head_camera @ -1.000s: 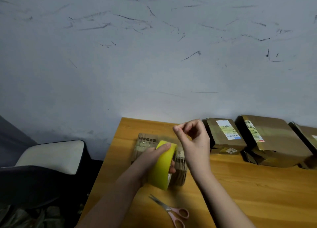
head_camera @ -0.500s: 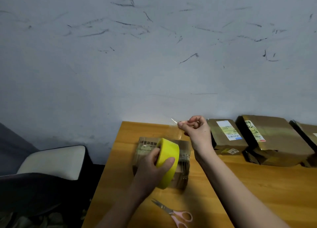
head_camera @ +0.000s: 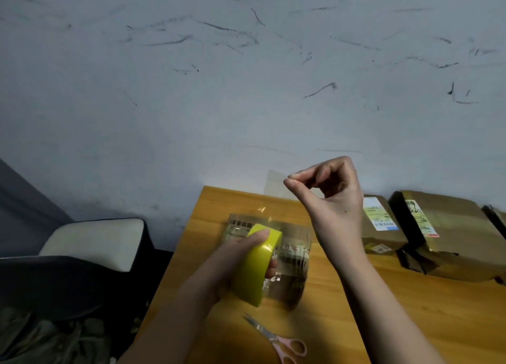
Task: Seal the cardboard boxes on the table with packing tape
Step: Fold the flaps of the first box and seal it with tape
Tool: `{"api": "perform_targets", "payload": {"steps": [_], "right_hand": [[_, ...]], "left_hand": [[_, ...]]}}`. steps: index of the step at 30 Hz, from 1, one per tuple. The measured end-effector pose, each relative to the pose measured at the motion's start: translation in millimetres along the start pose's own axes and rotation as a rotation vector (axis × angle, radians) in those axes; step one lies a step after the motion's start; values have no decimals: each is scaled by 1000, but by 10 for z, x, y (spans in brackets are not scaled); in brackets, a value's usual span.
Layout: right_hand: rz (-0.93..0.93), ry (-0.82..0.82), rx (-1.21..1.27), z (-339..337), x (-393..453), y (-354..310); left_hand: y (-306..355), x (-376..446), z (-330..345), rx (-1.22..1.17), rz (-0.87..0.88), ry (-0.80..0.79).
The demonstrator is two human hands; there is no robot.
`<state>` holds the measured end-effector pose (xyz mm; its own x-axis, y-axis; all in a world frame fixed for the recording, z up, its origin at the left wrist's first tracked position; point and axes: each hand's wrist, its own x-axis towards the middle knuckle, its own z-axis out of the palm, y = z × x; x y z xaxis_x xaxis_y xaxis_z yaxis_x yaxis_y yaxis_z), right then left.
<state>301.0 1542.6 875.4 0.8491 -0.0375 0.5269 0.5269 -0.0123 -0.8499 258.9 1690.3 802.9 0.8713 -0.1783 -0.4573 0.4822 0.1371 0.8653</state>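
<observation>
Over the table [head_camera: 410, 309], the left hand [head_camera: 235, 265] gripped the roll [head_camera: 258, 265] while the right hand [head_camera: 331, 199] pinched the clear tape [head_camera: 276, 182] end above the box [head_camera: 290, 267]. No strip was cut; scissors [head_camera: 279, 341] lay near, and other boxes [head_camera: 443, 232] waited.

Wooden surface [head_camera: 410, 309] carries a tape-wrapped box [head_camera: 290, 256] near its left end, pink-handled scissors [head_camera: 279, 341] at the near edge, and brown labelled parcels [head_camera: 449, 237] lined up along the far right side.
</observation>
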Motion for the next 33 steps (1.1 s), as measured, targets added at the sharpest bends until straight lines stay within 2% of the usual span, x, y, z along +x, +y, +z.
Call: {"api": "perform_targets", "payload": {"steps": [2,5,8,10,12,14,16,21,26,29,33], "right_hand": [[131,50,79,-39,120,143],[288,119,116,-98,239,442],[334,156,127,-128,239,619],[298,167,125,-138,211,539],[183,148,89,-135,167,393],[80,119,47,-89,132,258],[85,85,22,-42,153,246],[475,5,113,-113,356,733],[711,-82,46,-67,370,1395],[766,-70,72,-52,380,1651],[732,-179,-39,-28,414,1920]], "left_hand": [[-72,-28,10,24,28,-42],[-215,-65,80,65,183,-32],[-340,-31,136,93,318,27],[-371,7,170,80,330,94],[-374,55,159,132,263,164],[-373,95,120,167,137,169],[-368,100,127,122,11,132],[-443,34,161,-29,-98,41],[-599,11,153,-112,-40,56],[-659,34,186,-97,-34,78],[-631,114,192,-126,-145,130]]}}
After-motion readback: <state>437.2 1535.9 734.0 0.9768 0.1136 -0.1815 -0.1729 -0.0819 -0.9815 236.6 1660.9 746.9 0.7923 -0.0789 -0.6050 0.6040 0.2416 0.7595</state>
